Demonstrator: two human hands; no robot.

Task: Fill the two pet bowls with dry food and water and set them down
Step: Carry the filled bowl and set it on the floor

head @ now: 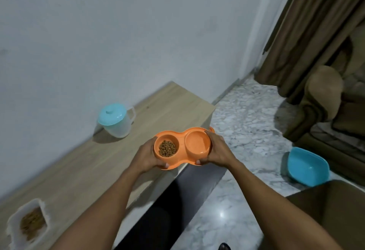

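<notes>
Head view, looking down, near hands.

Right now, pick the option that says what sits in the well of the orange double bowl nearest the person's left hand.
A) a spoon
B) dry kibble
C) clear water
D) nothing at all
B: a heap of brown kibble lies in the well of the orange double bowl next to the left hand, while the right hand grips the other end.

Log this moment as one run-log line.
left hand, right hand: grip orange double bowl; kibble: left well; water: right well; not set down
</notes>
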